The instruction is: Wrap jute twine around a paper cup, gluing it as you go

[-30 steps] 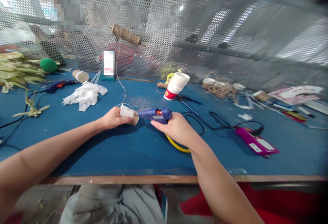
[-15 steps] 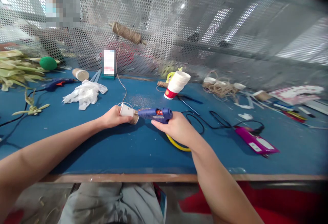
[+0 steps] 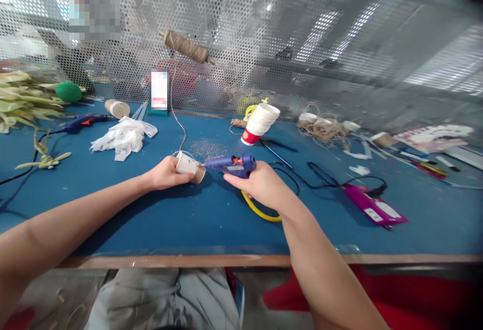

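Glue gun at the twine band of a paper cup

The person's left hand is closed around a small white paper cup, tilted on its side above the blue tabletop. Brown twine is wound in a band round the cup's right end, and a loose strand runs up toward a brown twine spool at the perforated metal screen. The right hand is wrapped around a blue plastic glue gun, its nozzle at the band's edge; whether tip and twine touch cannot be told.

The step in hand appears to be gluing for the winding. The next move seems to call for a steady cup and twine laid onto the glue while tacky.

Against the earlier frame, the gun sits slightly farther right; both grips look unchanged, and the cup has barely moved.
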Action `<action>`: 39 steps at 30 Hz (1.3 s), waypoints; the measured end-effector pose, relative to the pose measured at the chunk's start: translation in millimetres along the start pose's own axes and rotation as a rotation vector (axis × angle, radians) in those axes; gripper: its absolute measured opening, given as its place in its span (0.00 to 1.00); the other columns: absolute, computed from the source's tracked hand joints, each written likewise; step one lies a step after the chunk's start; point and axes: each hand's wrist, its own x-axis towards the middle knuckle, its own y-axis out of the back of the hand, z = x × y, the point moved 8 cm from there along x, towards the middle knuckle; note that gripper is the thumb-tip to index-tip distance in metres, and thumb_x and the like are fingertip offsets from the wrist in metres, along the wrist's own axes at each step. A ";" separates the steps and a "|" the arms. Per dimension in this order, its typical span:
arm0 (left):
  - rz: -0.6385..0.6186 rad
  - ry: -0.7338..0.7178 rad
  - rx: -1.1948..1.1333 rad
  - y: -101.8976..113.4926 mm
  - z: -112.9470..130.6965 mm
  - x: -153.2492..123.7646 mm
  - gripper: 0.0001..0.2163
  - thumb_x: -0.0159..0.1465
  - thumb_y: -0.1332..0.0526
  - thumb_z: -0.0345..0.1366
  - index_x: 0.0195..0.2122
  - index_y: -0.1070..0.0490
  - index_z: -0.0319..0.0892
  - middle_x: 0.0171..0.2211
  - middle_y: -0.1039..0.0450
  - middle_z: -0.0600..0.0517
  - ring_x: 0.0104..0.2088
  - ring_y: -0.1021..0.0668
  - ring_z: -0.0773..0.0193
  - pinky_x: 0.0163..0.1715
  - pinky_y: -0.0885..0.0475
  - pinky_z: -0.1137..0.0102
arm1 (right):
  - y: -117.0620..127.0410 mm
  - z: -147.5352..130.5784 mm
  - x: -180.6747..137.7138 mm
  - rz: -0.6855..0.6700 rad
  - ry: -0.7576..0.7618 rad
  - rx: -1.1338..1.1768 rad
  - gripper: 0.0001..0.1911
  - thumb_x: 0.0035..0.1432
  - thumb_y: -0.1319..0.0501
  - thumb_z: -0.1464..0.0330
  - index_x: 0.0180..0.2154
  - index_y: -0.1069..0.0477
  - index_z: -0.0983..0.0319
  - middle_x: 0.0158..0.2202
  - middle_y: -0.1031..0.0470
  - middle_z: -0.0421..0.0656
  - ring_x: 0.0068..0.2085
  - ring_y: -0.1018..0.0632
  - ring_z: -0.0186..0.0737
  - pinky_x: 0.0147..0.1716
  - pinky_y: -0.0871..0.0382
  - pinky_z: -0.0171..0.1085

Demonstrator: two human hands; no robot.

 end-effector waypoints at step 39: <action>0.008 -0.030 0.071 -1.0 2.7 -1.2 0.10 0.51 0.41 0.36 0.29 0.30 0.33 0.26 0.27 0.50 0.28 0.26 0.66 0.29 0.32 0.75 | -5.6 9.8 6.4 -0.042 -0.087 0.092 0.11 0.45 0.42 0.62 0.19 0.37 0.63 0.11 0.39 0.36 0.14 0.37 0.30 0.16 0.41 0.32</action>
